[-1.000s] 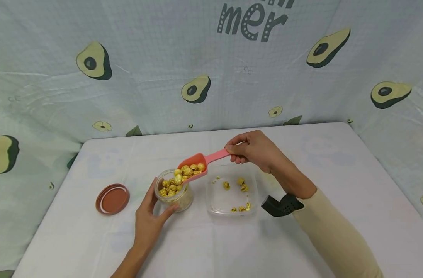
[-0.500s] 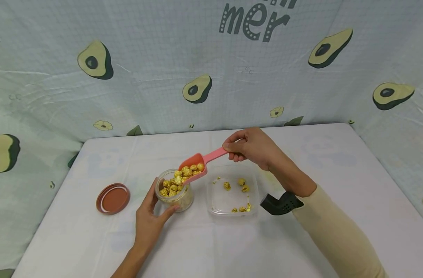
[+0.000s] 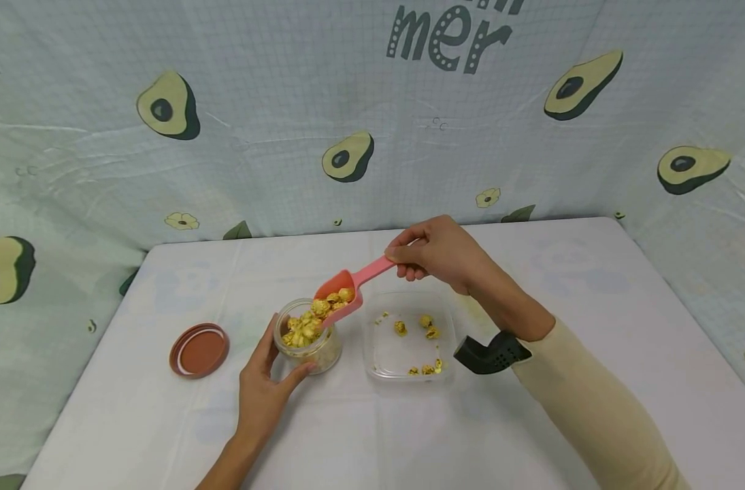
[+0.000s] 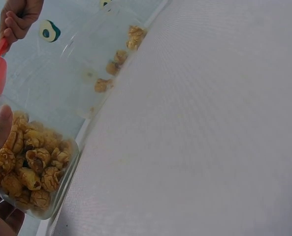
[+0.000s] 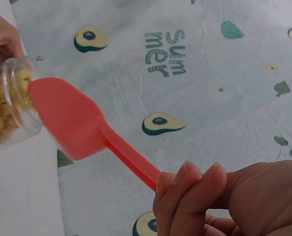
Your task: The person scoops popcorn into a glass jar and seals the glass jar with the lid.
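My left hand (image 3: 267, 386) grips a clear jar (image 3: 319, 355) around its side, thumb at the front, fingers partly hidden behind. Caramel popcorn (image 4: 35, 157) fills much of the jar, up near the mouth in the head view. Between thumb and fingers, my right hand (image 3: 436, 253) pinches the handle end of a pink scoop (image 5: 69, 118). The scoop tilts down to the left, its front lip over the jar's rim. Several popcorn pieces (image 3: 341, 297) lie in its bowl. In the right wrist view the scoop's underside faces the camera.
A clear plastic container (image 3: 379, 373) with a few popcorn pieces and crumbs stands right of the jar. Left of the jar lies a reddish-brown lid (image 3: 199, 351). A white cloth covers the table (image 3: 531, 422); an avocado-print curtain (image 3: 262, 102) hangs behind it.
My right hand has risen slightly and moved left, tilting the scoop more steeply. Popcorn has slid from the scoop toward the jar. The left hand and jar have stayed in place.
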